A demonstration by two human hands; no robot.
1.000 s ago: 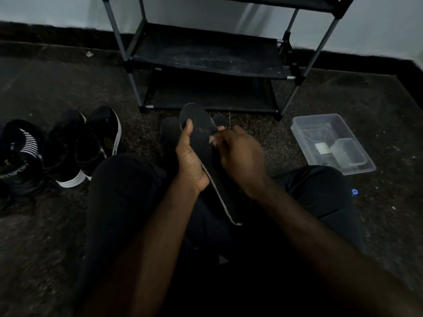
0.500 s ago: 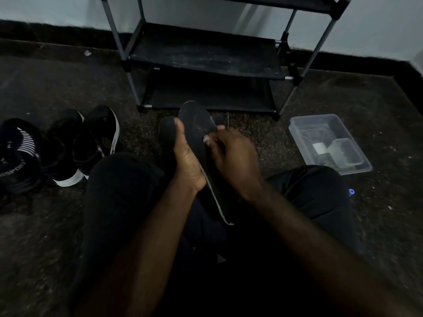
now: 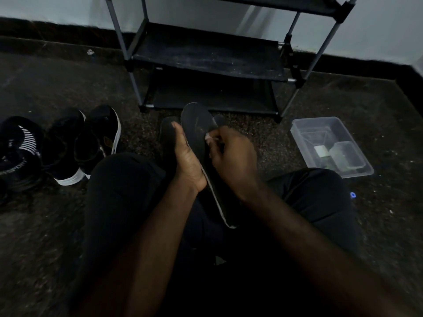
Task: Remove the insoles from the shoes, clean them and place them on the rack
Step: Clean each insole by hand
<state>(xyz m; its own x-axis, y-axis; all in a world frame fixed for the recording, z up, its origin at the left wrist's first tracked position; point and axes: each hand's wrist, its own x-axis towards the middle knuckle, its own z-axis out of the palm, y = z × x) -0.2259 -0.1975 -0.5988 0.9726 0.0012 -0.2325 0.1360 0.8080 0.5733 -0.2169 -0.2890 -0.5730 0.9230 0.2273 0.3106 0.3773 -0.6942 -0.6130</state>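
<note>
A long black insole [image 3: 198,124] with a pale edge stands tilted over my lap, toe end pointing at the rack. My left hand [image 3: 186,160] grips its left edge, thumb up along it. My right hand [image 3: 231,156] is closed on a small whitish wipe [image 3: 209,137], pressed against the insole's upper face. Two more dark insoles lie on the floor behind it, one [image 3: 167,129] to the left and one [image 3: 220,120] peeking out to the right. The black shoe rack [image 3: 206,53] stands against the wall just beyond.
Black sneakers with white soles [image 3: 80,145] and a dark striped shoe [image 3: 18,147] sit on the dark carpet at left. A clear plastic tub [image 3: 329,133] holding small items rests at right. My dark-trousered legs fill the foreground.
The right hand has shifted slightly along the insole's upper part with the wipe. The insole and left hand stay nearly in place.
</note>
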